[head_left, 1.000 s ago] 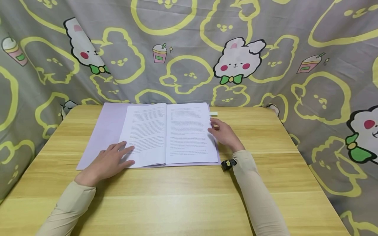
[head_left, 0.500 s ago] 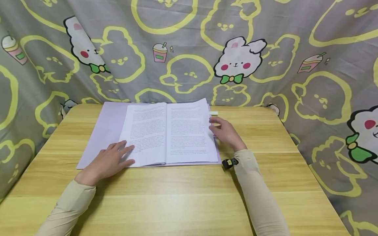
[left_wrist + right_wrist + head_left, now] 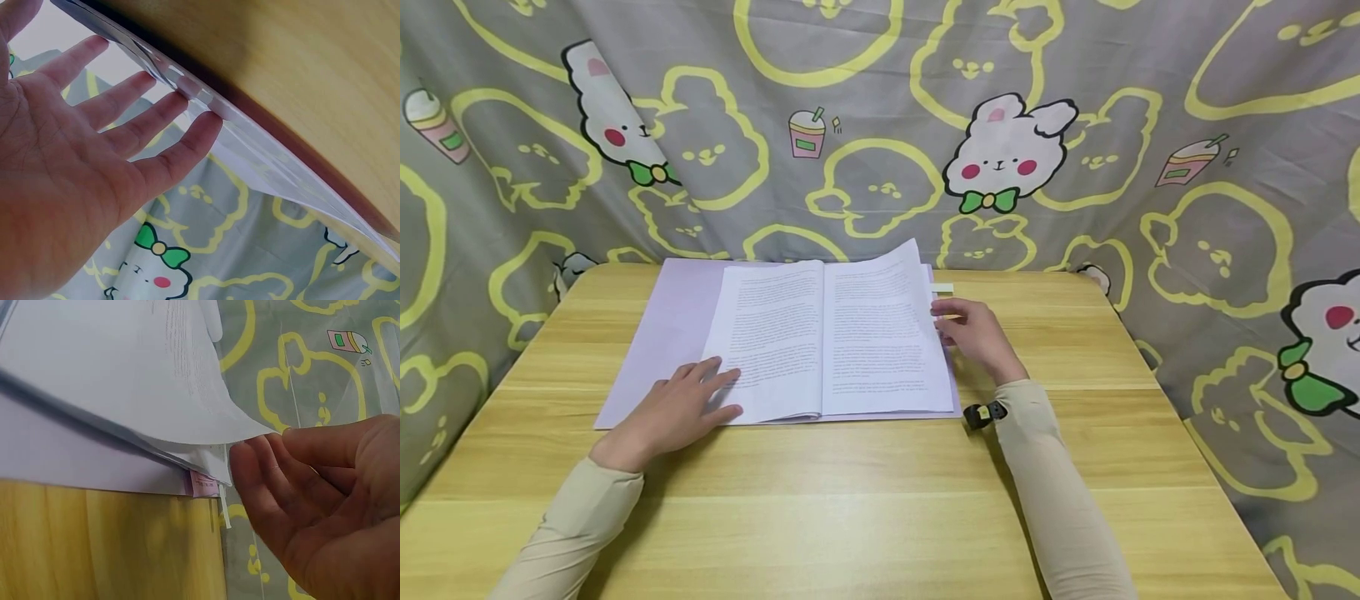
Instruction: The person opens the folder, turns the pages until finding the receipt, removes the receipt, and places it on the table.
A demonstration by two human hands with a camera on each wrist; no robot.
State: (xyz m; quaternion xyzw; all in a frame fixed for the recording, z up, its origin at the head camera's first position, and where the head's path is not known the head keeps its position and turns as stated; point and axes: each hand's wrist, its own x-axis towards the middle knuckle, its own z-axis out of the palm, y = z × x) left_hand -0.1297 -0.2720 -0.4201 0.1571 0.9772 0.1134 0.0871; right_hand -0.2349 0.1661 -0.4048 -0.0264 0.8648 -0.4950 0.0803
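An open paper booklet (image 3: 771, 350) with printed pages lies on a lilac folder cover (image 3: 666, 321). My left hand (image 3: 670, 410) rests on the left page with its fingers spread and fairly straight, as the left wrist view also shows. At the right edge, my right hand (image 3: 976, 335) pinches the side of the right-hand page (image 3: 880, 333) between thumb and fingers. That page's far corner curls up off the sheets below. In the right wrist view the lifted page (image 3: 187, 419) bends towards the thumb, above a small pink tab (image 3: 204, 483).
A pale strip (image 3: 942, 289) sticks out from the booklet's right side. The wooden table (image 3: 850, 508) extends in front and to both sides. A grey patterned curtain (image 3: 880, 108) hangs behind the table. A small black device (image 3: 983, 416) is at the right wrist.
The far corner of the right-hand page has risen and curled inward. My right hand has shifted very slightly to the right. The left hand stays where it was.
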